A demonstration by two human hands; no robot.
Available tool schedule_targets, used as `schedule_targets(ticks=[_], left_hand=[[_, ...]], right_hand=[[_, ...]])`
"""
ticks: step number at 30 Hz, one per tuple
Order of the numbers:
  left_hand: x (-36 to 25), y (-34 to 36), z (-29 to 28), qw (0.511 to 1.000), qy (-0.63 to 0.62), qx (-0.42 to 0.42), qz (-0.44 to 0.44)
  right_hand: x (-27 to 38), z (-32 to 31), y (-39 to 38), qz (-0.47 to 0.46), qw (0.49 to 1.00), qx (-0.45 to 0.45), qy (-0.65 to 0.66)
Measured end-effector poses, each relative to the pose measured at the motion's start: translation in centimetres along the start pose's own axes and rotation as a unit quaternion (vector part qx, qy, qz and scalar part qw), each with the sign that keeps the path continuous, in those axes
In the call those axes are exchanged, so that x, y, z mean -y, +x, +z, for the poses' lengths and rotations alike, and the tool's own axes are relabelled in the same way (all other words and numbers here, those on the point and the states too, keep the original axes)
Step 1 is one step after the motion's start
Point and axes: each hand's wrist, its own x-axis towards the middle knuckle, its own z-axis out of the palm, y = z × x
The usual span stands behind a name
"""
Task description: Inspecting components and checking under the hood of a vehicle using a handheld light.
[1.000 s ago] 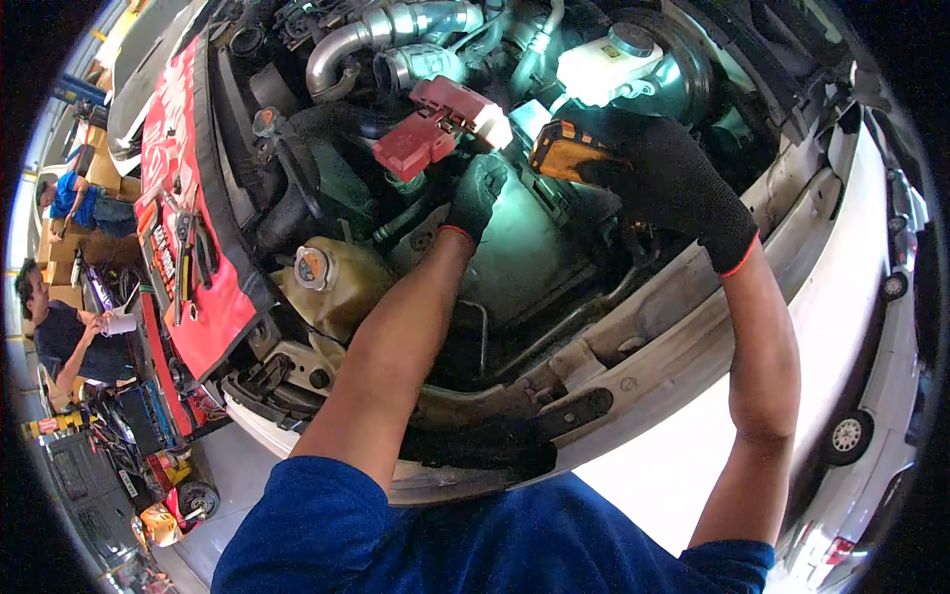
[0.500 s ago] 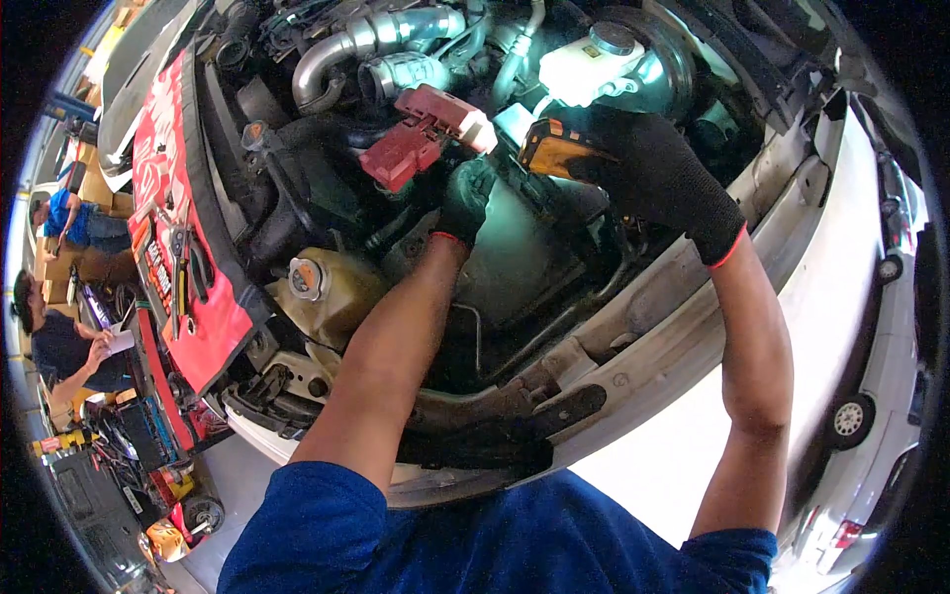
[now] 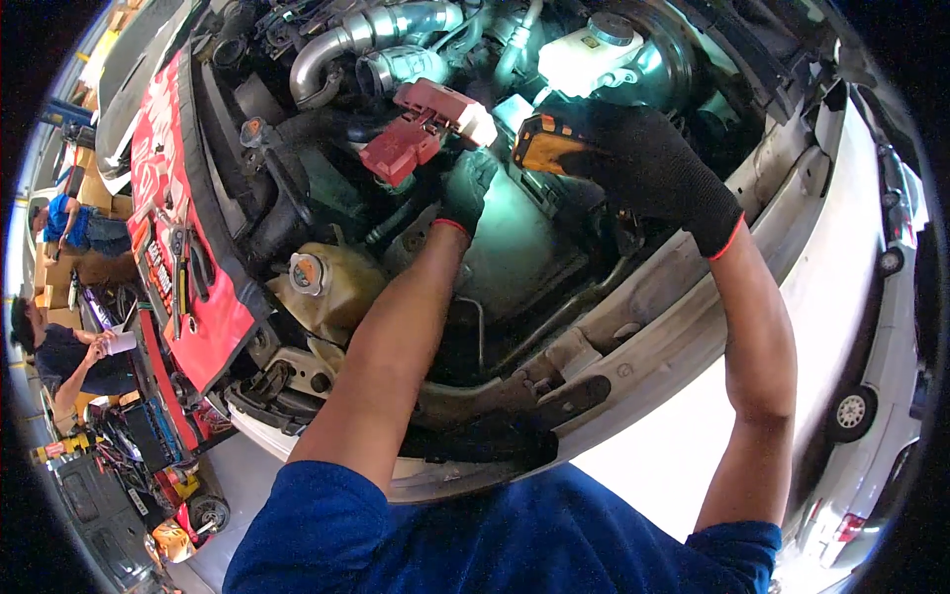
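My right hand, in a black knit glove with a red cuff, is closed around an orange-and-black work light. Pale greenish light falls across the engine bay around it. My left hand, gloved the same way, reaches in just below a dusty red plastic cover. Its fingers look curled, and what lies in them is hidden. Right of the cover, between both hands, there is a pale lit part. A white fluid reservoir with a black cap stands beyond my right hand.
A yellowed coolant tank sits left of my left forearm. Silver pipework runs at the back. Pliers and other tools lie on a red fender cover. The white fender borders the right. Two people stand at far left.
My left hand has shifted slightly upward near the red cover. The work light has moved a little left, and the glow on the parts below it is brighter.
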Motion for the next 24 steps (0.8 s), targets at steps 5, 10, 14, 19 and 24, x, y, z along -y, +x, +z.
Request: schedule_targets(ticks=[5, 10, 14, 19, 24], left_hand=[[-1.5, 0.5, -1.2, 0.974, 0.015, 0.225, -0.006], [-3.7, -4.5, 2.6, 0.826, 0.501, 0.091, 0.243], [-4.9, -7.6, 6.1, 0.728, 0.604, 0.027, 0.324], [-5.6, -9.1, 7.9, 0.723, 0.545, 0.045, 0.422], [-6.9, -8.8, 7.5, 0.597, 0.719, 0.060, 0.351]], right_hand=[[0.0, -0.4, -0.1, 0.015, 1.000, -0.008, -0.010], [-0.5, -0.4, -0.1, 0.033, 0.999, 0.004, -0.023], [-0.5, -0.1, -0.2, 0.025, 1.000, -0.006, -0.005], [-0.4, -0.1, -0.4, 0.034, 0.999, -0.006, -0.024], [-0.3, -0.3, -0.2, 0.002, 1.000, -0.025, -0.016]])
